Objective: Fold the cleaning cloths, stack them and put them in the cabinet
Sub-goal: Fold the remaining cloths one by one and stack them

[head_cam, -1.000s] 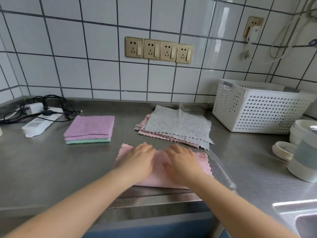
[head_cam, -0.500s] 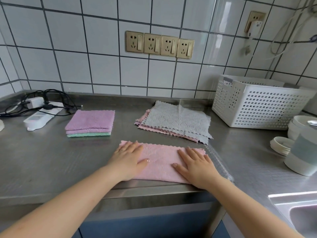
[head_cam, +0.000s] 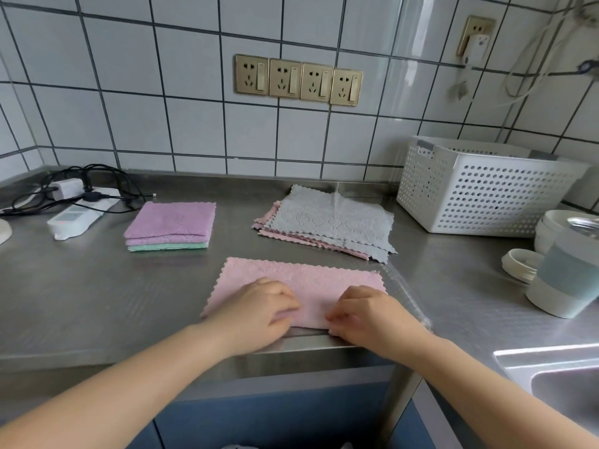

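Pink microfibre cloth (head_cam: 301,286), already folded once into a long strip, lies at the front edge of the stainless steel counter (head_cam: 81,303), and that's the one being worked on. Both hands sit on its near edge, close together. The left hand (head_cam: 259,311) has its fingers curled with the fingertips down on the cloth, and the right hand (head_cam: 366,314) looks like it's pinching the near hem, though honestly I can't tell for sure whether either has a proper grip or is just pressing.

My read: we're mid-fold on cloth number three or so. Next move probably means getting hold of one short end and bringing it across to the other, lining up the scalloped edges, then smoothing it flat so it matches the others.

Finished ones are in the folded stack (head_cam: 170,226) back left, purple on top and green at the bottom. The unfolded pile (head_cam: 327,222), grey on top of pink, sits behind the strip, so plenty is left to do. No cabinet step yet.

Other stuff: white perforated basket (head_cam: 479,192) to the right, power strip (head_cam: 81,212) with tangled cables on the left, four gold wall sockets (head_cam: 298,80) on the tiles.

Writing or brands: nothing readable anywhere.
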The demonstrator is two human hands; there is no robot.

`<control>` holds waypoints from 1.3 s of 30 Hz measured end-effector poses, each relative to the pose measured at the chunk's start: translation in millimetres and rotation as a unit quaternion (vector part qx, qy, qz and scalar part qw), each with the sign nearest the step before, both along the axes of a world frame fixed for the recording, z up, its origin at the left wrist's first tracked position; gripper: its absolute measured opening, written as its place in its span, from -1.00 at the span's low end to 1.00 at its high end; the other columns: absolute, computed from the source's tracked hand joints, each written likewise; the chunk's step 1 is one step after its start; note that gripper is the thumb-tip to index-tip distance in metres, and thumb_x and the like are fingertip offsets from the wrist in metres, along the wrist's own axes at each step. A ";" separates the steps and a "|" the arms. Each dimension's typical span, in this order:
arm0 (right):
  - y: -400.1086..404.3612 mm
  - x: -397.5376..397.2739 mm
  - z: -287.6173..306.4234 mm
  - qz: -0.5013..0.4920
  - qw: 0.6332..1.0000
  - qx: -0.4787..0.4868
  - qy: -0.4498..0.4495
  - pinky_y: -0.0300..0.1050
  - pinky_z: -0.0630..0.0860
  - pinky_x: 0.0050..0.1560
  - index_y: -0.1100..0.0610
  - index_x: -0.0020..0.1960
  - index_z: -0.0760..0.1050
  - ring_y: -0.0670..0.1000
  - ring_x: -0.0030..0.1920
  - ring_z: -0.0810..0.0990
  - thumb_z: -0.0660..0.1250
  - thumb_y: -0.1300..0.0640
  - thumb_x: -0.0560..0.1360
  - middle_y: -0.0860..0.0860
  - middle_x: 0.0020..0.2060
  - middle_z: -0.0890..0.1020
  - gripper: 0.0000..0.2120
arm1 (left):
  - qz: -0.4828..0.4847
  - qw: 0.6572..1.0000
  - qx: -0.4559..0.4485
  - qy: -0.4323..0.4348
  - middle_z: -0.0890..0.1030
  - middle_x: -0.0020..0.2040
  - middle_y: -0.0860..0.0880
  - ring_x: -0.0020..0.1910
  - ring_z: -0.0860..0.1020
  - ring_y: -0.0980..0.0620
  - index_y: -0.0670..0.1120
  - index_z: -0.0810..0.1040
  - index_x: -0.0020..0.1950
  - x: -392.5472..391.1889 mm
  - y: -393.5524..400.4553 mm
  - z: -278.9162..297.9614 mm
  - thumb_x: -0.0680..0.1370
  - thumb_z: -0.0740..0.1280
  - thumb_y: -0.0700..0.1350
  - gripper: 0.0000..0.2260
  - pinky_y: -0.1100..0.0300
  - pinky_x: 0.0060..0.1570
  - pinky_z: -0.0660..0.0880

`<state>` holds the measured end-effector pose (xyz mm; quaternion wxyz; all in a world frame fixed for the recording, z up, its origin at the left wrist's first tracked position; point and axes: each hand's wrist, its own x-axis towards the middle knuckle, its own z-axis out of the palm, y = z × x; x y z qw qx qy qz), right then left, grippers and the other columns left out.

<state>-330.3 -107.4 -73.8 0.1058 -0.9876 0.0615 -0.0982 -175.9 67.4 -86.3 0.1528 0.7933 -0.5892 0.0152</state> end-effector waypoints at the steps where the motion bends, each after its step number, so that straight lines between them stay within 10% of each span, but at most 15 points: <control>1: 2.5 1.3 0.1 0.001 1.000 -0.004 -0.002 -0.24 0.43 0.03 -0.02 0.05 0.63 -0.06 -0.01 0.53 0.32 -0.08 0.48 -0.10 -0.03 0.58 -0.76 | -0.020 1.000 -0.006 0.015 0.48 0.26 0.18 0.28 0.34 0.18 0.10 0.50 0.29 -7.8 -2.4 -1.6 0.55 0.22 0.07 -0.67 0.32 0.30 0.23; 11: 27.8 15.1 18.2 -0.024 0.996 0.011 0.088 -0.29 0.37 -0.24 0.00 -0.05 0.57 -0.08 -0.19 0.47 0.27 -0.07 0.49 -0.09 -0.18 0.60 -0.81 | -0.066 0.994 -0.055 -0.074 0.63 -0.06 0.11 -0.09 0.58 0.03 0.07 0.66 -0.01 -18.1 0.3 -3.3 0.50 0.18 0.02 -0.74 0.19 -0.09 0.51; 27: 130.4 79.3 22.5 -0.017 0.934 0.296 0.201 -0.35 0.32 -0.53 0.10 -0.26 0.49 -0.15 -0.58 0.40 0.22 0.15 0.51 -0.06 -0.48 0.52 -0.82 | -0.053 0.992 -0.004 0.117 0.45 0.17 0.38 0.18 0.30 0.59 -0.04 0.61 0.03 50.5 93.6 -5.6 0.47 0.25 -0.18 -0.80 0.55 0.22 0.21; 32: 81.9 54.0 17.3 0.049 0.996 0.065 0.030 -0.30 0.43 0.01 0.00 0.13 0.59 -0.07 0.03 0.56 0.27 0.12 0.52 -0.06 0.03 0.62 -0.77 | -0.041 0.997 0.030 0.066 0.40 0.33 0.26 0.32 0.27 0.39 0.10 0.52 0.22 35.8 94.9 1.7 0.46 0.17 0.05 -0.65 0.32 0.41 0.14; 39: 18.1 6.8 -1.1 0.137 0.982 -0.032 0.128 -0.19 0.00 0.50 -0.15 0.48 0.17 -0.30 0.46 -0.02 0.13 0.09 0.49 -0.21 0.50 0.09 -0.43 | -0.074 0.988 0.109 -0.084 -0.13 0.48 0.22 0.48 -0.23 0.24 0.14 -0.01 0.53 15.7 92.0 -10.5 0.45 0.03 -0.11 -0.36 0.09 0.37 -0.45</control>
